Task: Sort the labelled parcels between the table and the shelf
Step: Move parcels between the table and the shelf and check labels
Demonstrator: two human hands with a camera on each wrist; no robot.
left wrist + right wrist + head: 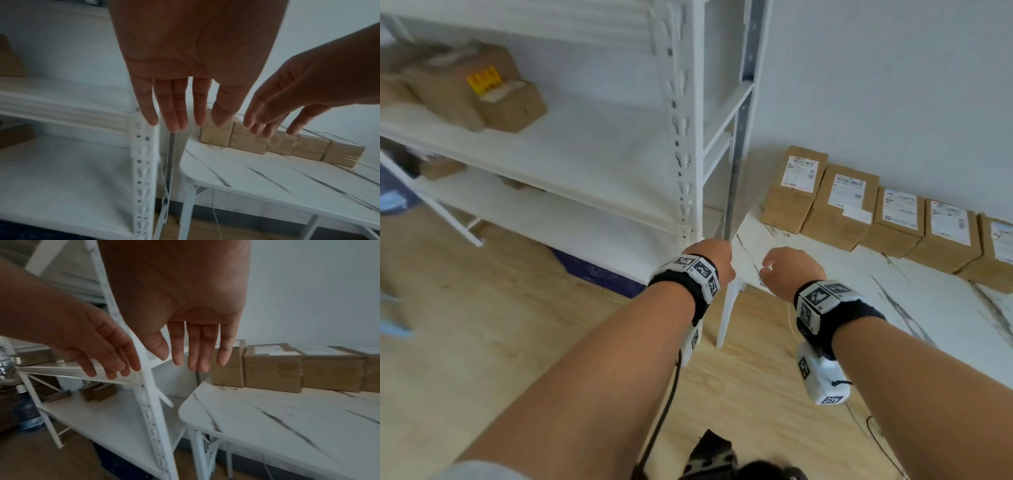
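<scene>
White marble-patterned table (859, 274) against a pale wall, white metal shelf (592, 144) standing just beside its left end, wooden floor below. Row of labelled parcels (852, 205) sits along the table's far edge, touching one another, backs to the wall, shipping labels facing up; likely lined up so each label reads at a glance before sorting. More brown boxes (479, 89) rest on the shelf's middle level at its left end, one bearing a yellow mark; blurred, labels not legible. Further small boxes show on the lower level in the right wrist view. Both hands carry nothing. Left hand (714, 255) hangs in front of the shelf's corner post (683, 137), fingers (174, 110) straight and loosely spread, pointing down. Right hand (789, 269) is near the table's left corner, fingers (197, 347) likewise straight and relaxed, thumb apart. Neither touches a parcel: the row lies ahead and to the right of both hands, well apart from the left, nearer the right. Judged as a moment between carries, arms out ahead, with the nearest table parcel the probable next pick. Dark blue object (592, 270) sits on the floor under the shelf.
</scene>
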